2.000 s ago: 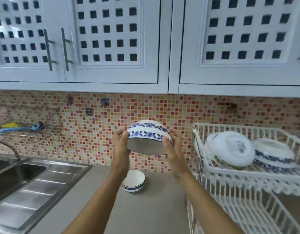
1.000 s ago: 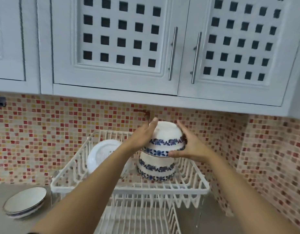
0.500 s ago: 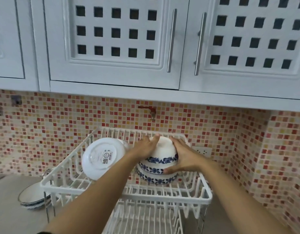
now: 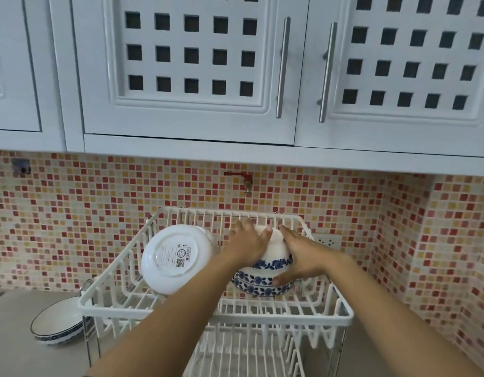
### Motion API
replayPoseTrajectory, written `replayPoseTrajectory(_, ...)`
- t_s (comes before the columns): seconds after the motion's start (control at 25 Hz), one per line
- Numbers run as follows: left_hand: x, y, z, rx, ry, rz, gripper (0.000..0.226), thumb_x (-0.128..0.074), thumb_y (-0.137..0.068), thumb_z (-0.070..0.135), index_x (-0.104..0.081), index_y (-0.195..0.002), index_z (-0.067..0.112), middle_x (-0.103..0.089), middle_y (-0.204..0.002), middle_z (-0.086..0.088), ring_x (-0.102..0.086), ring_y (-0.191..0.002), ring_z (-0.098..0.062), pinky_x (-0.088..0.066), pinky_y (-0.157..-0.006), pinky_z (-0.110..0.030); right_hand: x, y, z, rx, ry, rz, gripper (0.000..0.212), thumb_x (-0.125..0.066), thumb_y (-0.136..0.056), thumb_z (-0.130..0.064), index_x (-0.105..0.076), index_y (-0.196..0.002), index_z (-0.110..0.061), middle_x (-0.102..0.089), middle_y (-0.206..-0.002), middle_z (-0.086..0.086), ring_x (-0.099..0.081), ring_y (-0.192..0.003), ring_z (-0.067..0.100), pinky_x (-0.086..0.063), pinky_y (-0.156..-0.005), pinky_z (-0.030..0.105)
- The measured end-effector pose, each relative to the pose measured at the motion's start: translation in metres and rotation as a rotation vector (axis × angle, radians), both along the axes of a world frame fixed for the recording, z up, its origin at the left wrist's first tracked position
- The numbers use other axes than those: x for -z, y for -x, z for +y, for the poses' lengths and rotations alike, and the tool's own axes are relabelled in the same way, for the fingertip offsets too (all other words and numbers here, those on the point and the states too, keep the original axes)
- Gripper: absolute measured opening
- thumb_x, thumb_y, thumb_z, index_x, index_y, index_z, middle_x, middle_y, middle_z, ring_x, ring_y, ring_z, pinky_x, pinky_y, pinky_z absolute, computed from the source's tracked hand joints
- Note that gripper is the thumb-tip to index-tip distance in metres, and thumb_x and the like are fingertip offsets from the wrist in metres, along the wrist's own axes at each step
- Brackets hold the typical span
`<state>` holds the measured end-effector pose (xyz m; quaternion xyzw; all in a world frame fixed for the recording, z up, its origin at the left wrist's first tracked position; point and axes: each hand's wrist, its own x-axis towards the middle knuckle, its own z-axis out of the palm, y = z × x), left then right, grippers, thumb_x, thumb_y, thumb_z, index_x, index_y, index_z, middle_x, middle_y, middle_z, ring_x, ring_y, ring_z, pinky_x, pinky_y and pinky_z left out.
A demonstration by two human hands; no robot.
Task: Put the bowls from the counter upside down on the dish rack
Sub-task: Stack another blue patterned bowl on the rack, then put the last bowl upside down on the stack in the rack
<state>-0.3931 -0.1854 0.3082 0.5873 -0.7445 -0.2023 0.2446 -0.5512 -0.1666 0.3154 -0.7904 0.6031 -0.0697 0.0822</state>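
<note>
Mosaic backsplash behind rack. I see left hand and right hand clasping inverted blue-patterned bowl, stacked on another bowl. One upright bowl left on worktop's rack-side edge.

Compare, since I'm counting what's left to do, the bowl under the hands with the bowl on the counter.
The bowl under the hands is upside down on the dish rack, stacked on another bowl; the counter bowl sits upright, left of the rack. Both hands touch the first; nothing touches the second. Both are white with blue patterning.
</note>
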Motion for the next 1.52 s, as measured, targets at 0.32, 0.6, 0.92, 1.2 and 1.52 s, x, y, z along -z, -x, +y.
replayPoseTrajectory(0.32, -0.067, -0.095, 0.055, 0.031, 0.336, 0.163, 0.059, -0.021, -0.102, 0.038, -0.025, -0.147, 0.001, -0.027, -0.155, -0.019, -0.024, -0.144, -0.033, -0.022, -0.118, -0.044, -0.041, -0.095, 0.043, 0.018, 0.336, -0.095, 0.074, -0.038, -0.095, -0.047, -0.003, -0.151, -0.015, -0.001, -0.161, 0.001, -0.008, -0.148, 0.018, -0.015, -0.119, 0.035)
replayPoseTrajectory(0.6, -0.044, -0.305, 0.092, -0.182, 0.273, 0.043, 0.058, -0.02, -0.103, 0.035, -0.012, -0.151, 0.004, -0.012, -0.161, -0.013, -0.011, -0.149, -0.027, -0.012, -0.12, -0.039, -0.024, -0.296, 0.061, -0.092, 0.395, -0.24, 0.064, -0.027, -0.099, -0.044, -0.01, -0.151, -0.011, -0.009, -0.16, 0.005, -0.011, -0.148, 0.021, -0.014, -0.119, 0.036)
replayPoseTrajectory(0.92, 0.051, -0.475, 0.118, -0.408, 0.058, 0.005, 0.043, -0.03, -0.101, 0.023, -0.044, -0.131, -0.004, -0.046, -0.139, -0.026, -0.044, -0.129, -0.038, -0.036, -0.105, -0.042, 0.065, -0.472, 0.06, -0.11, 0.182, -0.362, 0.059, -0.033, -0.098, -0.036, -0.02, -0.147, -0.005, -0.023, -0.156, 0.013, -0.025, -0.142, 0.027, -0.024, -0.116, 0.04)
replayPoseTrajectory(1.2, 0.161, -0.529, 0.079, -0.487, -0.161, -0.026, 0.051, -0.028, -0.102, 0.029, -0.034, -0.14, -0.004, -0.035, -0.149, -0.022, -0.031, -0.139, -0.032, -0.025, -0.114, -0.037, 0.174, -0.511, 0.008, 0.107, 0.0, -0.361, 0.063, -0.037, -0.097, -0.038, -0.019, -0.147, -0.005, -0.026, -0.154, 0.014, -0.028, -0.14, 0.031, -0.028, -0.113, 0.04)
replayPoseTrajectory(1.52, 0.248, -0.552, -0.03, -0.463, -0.314, -0.077, 0.06, -0.029, -0.101, 0.035, -0.021, -0.148, -0.001, -0.028, -0.155, -0.018, -0.027, -0.144, -0.029, -0.022, -0.116, -0.035, 0.27, -0.538, -0.112, 0.27, -0.168, -0.337, 0.065, -0.036, -0.095, -0.046, -0.028, -0.143, -0.003, -0.04, -0.144, 0.018, -0.042, -0.13, 0.033, -0.039, -0.103, 0.039)
